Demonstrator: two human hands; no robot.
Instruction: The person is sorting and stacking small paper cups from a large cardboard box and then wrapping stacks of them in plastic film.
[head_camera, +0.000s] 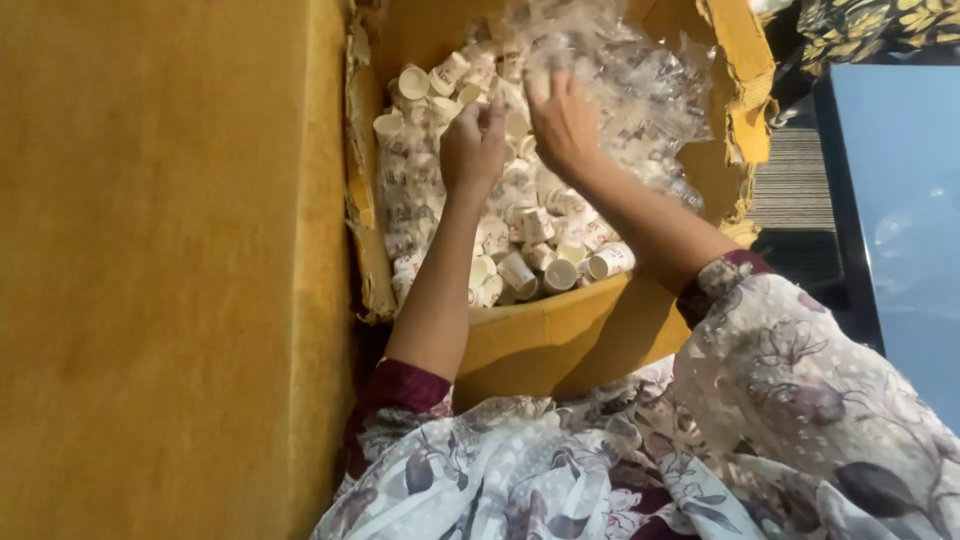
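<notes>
Your left hand (472, 148) is curled among the small paper cups (520, 235) heaped in the torn cardboard box (560, 335), though whether its grip holds one you cannot tell. Your right hand (562, 125), fingers spread open, presses the clear plastic wrap (640, 90) beside them. Loose cups near the torn front edge could spill if you shove the heap.

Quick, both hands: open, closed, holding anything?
Left hand: fingers curled among the paper cups; grip cannot be told.
Right hand: open, against the clear plastic wrap.

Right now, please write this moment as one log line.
left hand: in cardboard box, on paper cups | right hand: on clear plastic wrap
</notes>
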